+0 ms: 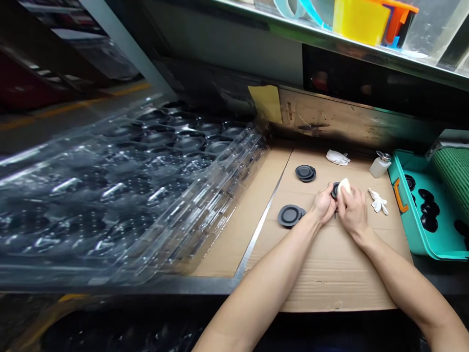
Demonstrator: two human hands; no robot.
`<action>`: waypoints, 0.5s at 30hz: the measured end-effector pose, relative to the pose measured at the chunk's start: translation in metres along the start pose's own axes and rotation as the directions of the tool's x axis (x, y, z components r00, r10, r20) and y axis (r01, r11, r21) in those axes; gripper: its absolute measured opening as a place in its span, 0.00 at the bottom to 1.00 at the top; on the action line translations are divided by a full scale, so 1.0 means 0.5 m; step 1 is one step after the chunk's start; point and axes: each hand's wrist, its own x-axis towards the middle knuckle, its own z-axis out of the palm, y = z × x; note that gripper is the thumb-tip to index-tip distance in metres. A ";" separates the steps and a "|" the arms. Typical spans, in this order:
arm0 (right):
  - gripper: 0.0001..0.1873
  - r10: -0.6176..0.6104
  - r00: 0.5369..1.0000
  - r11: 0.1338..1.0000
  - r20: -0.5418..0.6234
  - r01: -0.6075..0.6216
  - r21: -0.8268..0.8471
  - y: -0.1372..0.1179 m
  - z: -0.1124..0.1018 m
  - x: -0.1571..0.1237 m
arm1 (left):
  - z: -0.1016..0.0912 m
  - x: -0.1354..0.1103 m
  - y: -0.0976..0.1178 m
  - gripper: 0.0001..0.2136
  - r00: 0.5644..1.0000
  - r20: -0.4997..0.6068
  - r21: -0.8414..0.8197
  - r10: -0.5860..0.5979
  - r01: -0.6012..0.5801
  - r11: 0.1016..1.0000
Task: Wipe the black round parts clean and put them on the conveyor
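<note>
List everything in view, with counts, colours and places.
Plastic blister trays: a stack, count unclear, clear, left of the cardboard.
Cardboard sheet: one, tan, right of the trays.
Disc stacks: two, dark grey, on the cardboard.
Disc: one, dark grey, between the hands.
Pad: one, cream, against the disc.
Crumpled cloths: two, white, on the cardboard.
Pump bottle: one, white, far right corner of the cardboard.
Tray: one, teal, right of the cardboard, holding black discs.
Containers: two, yellow and orange, overhead.
Left hand: one, on the disc.
Right hand: one, holding the pad.
</note>
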 end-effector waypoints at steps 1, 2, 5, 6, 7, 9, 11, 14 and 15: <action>0.21 -0.025 0.999 1.000 0.026 0.024 0.010 0.001 0.001 0.000 | 0.001 -0.001 0.000 0.18 1.000 0.010 0.006 -0.006 0.006 1.000; 0.21 -0.036 0.998 0.999 0.042 0.035 0.018 0.005 0.003 0.002 | 0.001 -0.001 -0.001 0.18 1.000 0.015 0.015 -0.009 0.009 1.000; 0.20 0.084 0.996 0.996 -0.012 -0.084 0.013 0.029 0.008 0.021 | -0.002 0.002 -0.004 0.15 1.000 0.001 0.046 0.018 -0.018 0.999; 0.20 0.137 0.990 0.990 -0.036 -0.136 0.025 0.042 0.006 0.032 | -0.004 0.003 -0.005 0.14 1.000 -0.002 0.055 0.024 -0.024 0.998; 0.20 0.182 0.982 0.982 -0.057 -0.179 0.054 0.056 0.002 0.044 | -0.005 0.004 -0.005 0.15 1.000 0.005 0.064 0.022 -0.023 0.998; 0.21 0.261 0.961 0.957 -0.093 -0.245 0.159 0.081 -0.012 0.071 | -0.008 0.004 -0.004 0.18 0.999 0.034 0.083 0.008 -0.011 0.996; 0.26 0.345 0.933 0.905 -0.101 -0.303 0.298 0.100 -0.030 0.096 | -0.010 0.004 -0.001 0.19 0.999 0.053 0.091 -0.009 0.004 0.996; 0.32 0.365 0.930 0.817 0.029 -0.335 0.469 0.106 -0.048 0.117 | -0.012 0.006 0.004 0.19 0.999 0.037 0.071 -0.028 0.025 0.997; 0.32 0.334 0.938 0.798 0.095 -0.335 0.501 0.104 -0.050 0.117 | -0.012 0.008 0.005 0.20 0.999 0.025 0.066 -0.030 0.028 0.997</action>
